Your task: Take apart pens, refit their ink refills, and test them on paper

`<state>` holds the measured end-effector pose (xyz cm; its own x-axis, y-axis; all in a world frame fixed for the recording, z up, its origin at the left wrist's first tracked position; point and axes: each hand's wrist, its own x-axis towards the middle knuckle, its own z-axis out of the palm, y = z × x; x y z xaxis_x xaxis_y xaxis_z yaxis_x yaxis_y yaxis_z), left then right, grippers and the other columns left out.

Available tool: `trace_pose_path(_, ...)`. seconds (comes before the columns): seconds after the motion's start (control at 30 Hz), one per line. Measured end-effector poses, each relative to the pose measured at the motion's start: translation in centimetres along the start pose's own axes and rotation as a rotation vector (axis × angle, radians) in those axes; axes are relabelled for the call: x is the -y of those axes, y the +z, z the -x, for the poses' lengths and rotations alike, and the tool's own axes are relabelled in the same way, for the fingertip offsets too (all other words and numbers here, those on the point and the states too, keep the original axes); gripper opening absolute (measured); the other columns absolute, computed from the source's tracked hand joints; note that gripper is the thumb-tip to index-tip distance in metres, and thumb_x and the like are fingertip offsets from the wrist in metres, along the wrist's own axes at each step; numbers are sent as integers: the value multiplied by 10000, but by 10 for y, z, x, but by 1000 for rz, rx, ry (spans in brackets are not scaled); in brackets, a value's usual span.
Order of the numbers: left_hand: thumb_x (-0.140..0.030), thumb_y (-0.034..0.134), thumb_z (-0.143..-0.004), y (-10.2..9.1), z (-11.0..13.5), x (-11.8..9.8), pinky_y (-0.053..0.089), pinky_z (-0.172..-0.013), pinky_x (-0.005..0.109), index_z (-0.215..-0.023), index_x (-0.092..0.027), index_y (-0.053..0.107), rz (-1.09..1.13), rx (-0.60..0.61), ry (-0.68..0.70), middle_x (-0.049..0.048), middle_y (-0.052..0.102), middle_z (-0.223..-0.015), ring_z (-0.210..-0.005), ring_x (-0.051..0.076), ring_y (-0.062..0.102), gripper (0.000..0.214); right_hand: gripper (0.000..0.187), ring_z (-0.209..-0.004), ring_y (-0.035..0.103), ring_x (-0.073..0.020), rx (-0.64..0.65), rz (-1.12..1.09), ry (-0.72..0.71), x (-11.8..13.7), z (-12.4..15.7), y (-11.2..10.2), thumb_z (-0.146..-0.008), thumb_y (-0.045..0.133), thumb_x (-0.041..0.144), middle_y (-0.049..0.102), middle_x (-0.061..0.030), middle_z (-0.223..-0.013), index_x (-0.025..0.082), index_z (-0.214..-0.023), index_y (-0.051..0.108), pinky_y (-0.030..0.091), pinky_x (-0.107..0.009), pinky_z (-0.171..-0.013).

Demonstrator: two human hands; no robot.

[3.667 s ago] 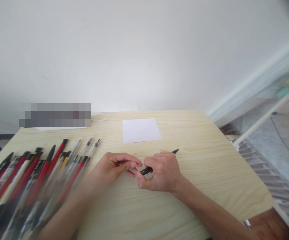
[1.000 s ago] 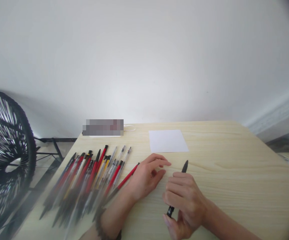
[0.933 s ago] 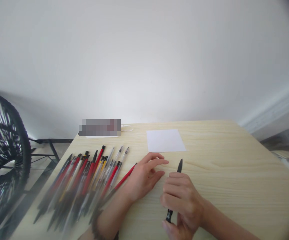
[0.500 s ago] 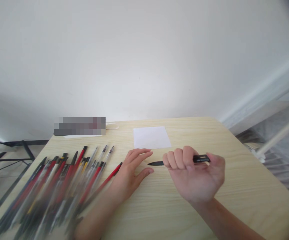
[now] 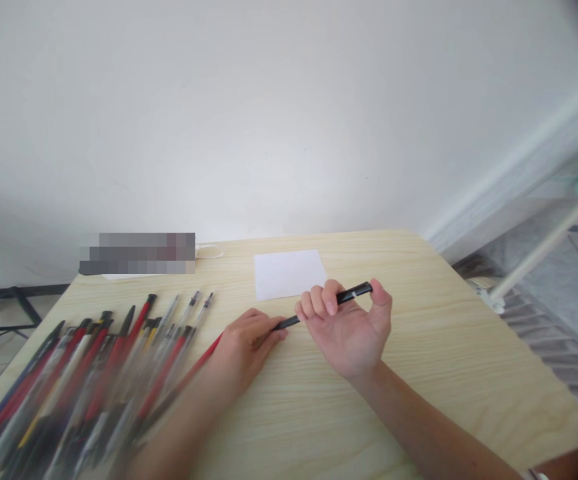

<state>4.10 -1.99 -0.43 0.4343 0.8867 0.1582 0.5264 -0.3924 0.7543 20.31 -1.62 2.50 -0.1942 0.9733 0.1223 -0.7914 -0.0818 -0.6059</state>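
A black pen [image 5: 355, 293] spans the gap between my two hands, tilted up toward the right. My right hand [image 5: 346, 327] wraps its fingers around the barrel, palm turned up, with the thumb against the pen's upper right end. The tip end is pinched between the thumb and fingers of my left hand [image 5: 251, 343], which hides the point itself. Under and beside my left forearm, a red and black pen [image 5: 203, 357] lies on the table, partly covered. Just beyond my hands is a blank white sheet of paper [image 5: 289, 273].
Many red, clear, black and yellow pens [image 5: 89, 380] lie side by side on the left of the wooden table [image 5: 419, 347]. A blurred-out dark object [image 5: 139, 255] sits at the back left. Behind stands a white wall [image 5: 279, 120], with a pale pole [image 5: 539, 240] at the right.
My left hand has closed on the pen's tip end, where its fingers were apart before. My right hand's thumb has lifted and the pen tilts up more. The view has shifted slightly.
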Motion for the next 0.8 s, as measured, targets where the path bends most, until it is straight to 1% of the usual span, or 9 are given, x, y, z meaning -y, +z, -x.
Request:
trace_pose_path(0.13, -234, 510, -855, 0, -1, 1, 483, -729, 289, -965, -192, 672, -1, -34, 58, 58, 649, -843, -829, 177, 556, 200, 588, -565, 331, -157, 133, 205, -62, -5, 4, 0, -774, 174, 678, 324, 7, -538, 201, -544, 429, 297, -351, -628)
trace_pose_path(0.27, -207, 536, -834, -1, -1, 1, 463, -872, 339, -1062, -200, 621, 25, -78, 157, 70, 625, -1065, -999, 200, 534, 243, 501, -541, 334, -148, 371, 638, -202, -11, 14, -1, -738, 402, 663, 378, 3, -516, 199, -556, 442, 270, -339, -594)
trace_pose_path(0.33, -196, 542, -829, -1, 0, 3, 441, -920, 357, -1124, -208, 577, 34, -112, 210, 67, 600, -1126, -1062, 205, 506, 297, 463, -537, 327, -142, 444, 797, -262, -13, 19, 0, -697, 499, 636, 378, 11, -508, 202, -554, 421, 261, -335, -596)
trace_pose_path(0.4, -194, 551, -827, 0, 2, 4, 418, -953, 367, -1178, -222, 535, 33, -139, 229, 60, 580, -1162, -1103, 203, 478, 353, 444, -531, 307, -131, 395, 765, -259, -13, 23, 2, -660, 536, 630, 374, 19, -541, 205, -601, 422, 254, -322, -582)
trace_pose_path(0.47, -212, 573, -819, 1, 2, 5, 409, -963, 371, -1212, -234, 502, 22, -140, 207, 59, 561, -1180, -1117, 200, 466, 400, 449, -507, 267, -119, 255, 561, -171, -10, 23, 5, -666, 482, 658, 332, 40, -549, 213, -684, 426, 244, -304, -554)
trace_pose_path(0.5, -232, 589, -811, 1, 2, 5, 411, -960, 370, -1221, -236, 491, 18, -128, 192, 61, 554, -1182, -1115, 200, 467, 422, 426, -487, 232, -114, 166, 409, -142, -7, 22, 6, -688, 433, 643, 273, 61, -515, 217, -703, 416, 229, -294, -537)
trace_pose_path(0.57, -274, 625, -785, 1, 2, 4, 421, -946, 370, -1225, -237, 481, 23, -89, 168, 66, 546, -1182, -1102, 202, 477, 465, 393, -465, 162, -104, 41, 181, -67, 0, 18, 7, -720, 352, 604, 182, 81, -478, 216, -668, 385, 209, -283, -514)
trace_pose_path(0.63, -298, 651, -762, 0, 2, 3, 437, -923, 366, -1219, -237, 478, 42, -52, 147, 65, 565, -1153, -1068, 200, 503, 493, 348, -461, 123, -100, -66, 43, 2, 5, 14, 6, -739, 336, 546, 151, 84, -465, 213, -642, 364, 196, -274, -498)
trace_pose_path(0.8, -301, 641, -768, 0, 2, 1, 476, -827, 312, -1122, -211, 563, 84, 48, 98, 37, 652, -945, -912, 172, 576, 373, 346, -454, 99, -100, -172, -125, 81, 7, 10, -3, -742, 346, 527, 117, 83, -457, 209, -607, 329, 193, -257, -466)
